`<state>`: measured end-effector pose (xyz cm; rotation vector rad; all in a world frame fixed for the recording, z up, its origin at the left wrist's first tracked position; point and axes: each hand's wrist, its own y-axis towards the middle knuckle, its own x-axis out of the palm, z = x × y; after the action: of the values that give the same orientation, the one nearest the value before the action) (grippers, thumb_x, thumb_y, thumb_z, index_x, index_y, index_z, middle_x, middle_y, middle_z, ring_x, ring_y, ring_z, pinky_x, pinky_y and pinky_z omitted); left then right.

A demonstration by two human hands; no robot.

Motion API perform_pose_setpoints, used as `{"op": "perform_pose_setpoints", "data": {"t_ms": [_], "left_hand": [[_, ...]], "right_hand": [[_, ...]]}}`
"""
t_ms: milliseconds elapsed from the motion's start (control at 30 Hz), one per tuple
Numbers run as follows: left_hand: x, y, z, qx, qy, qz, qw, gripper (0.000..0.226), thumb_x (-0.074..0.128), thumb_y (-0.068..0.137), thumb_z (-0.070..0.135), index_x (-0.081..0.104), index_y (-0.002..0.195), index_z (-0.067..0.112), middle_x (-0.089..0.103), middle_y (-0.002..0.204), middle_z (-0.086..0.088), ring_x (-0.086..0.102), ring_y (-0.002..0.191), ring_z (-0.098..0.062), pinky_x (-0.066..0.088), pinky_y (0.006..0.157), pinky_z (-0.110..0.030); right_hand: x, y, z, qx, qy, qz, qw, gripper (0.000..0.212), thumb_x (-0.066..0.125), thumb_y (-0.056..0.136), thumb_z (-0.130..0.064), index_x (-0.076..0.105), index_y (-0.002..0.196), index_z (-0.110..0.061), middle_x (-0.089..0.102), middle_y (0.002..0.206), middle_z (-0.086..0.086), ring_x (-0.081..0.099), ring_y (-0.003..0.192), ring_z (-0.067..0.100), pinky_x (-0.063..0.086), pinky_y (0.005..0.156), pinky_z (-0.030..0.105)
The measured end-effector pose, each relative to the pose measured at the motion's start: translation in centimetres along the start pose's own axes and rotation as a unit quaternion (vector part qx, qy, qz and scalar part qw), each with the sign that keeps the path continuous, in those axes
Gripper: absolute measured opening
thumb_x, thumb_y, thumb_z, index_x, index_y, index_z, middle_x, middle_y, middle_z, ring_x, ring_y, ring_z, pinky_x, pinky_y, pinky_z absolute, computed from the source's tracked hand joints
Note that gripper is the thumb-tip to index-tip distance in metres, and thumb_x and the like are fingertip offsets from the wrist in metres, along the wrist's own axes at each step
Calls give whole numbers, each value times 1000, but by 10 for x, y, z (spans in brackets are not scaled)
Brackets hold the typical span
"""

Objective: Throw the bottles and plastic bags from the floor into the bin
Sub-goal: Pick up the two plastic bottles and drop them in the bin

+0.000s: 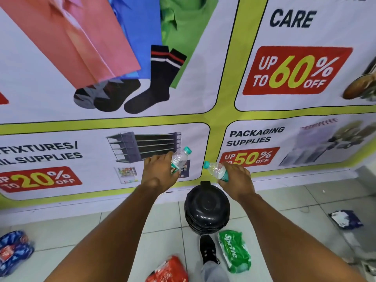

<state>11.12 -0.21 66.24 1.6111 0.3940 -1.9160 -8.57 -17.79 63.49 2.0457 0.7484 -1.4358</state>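
Note:
My left hand [159, 174] grips a clear plastic bottle [181, 157] with a teal cap, tilted up to the right. A second clear bottle [216, 170] with a teal cap pointing left is held in my right hand [237, 180]. Both hands hover above a black pedal bin [206, 210] with a closed domed lid, standing on the tiled floor against the wall. My shoe [208, 250] rests at the bin's base by the pedal. On the floor lie a green Sprite plastic bag [234, 251], a red plastic bag [168, 270], a blue and red bag [13, 251] and a white and blue bag [345, 218].
A large advertising banner [183, 78] covers the wall just behind the bin. White floor tiles [162, 220] surround the bin. Some more litter shows at the lower right edge [368, 267].

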Motion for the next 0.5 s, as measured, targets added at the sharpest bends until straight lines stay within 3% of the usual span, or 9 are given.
{"op": "perform_pose_setpoints", "data": {"t_ms": [133,500], "left_hand": [[37,14,-3,-5,-23,-28,999,70,60,84,56,36,141,24,58,132,-3,51,119,-26,37,103,-43],[122,49,-5,-8,-35,-77,996,71,63,82,56,39,140,23,60,131,-3,51,119,-27,38,102,-44]], "right_hand": [[40,10,17,19,38,-13,999,64,78,73,-43,48,127,-28,64,118,-2,56,110,22,45,96,41],[101,40,68,14,42,-39,998,63,74,76,-45,47,129,-26,64,120,-1,54,113,22,42,99,39]]}}
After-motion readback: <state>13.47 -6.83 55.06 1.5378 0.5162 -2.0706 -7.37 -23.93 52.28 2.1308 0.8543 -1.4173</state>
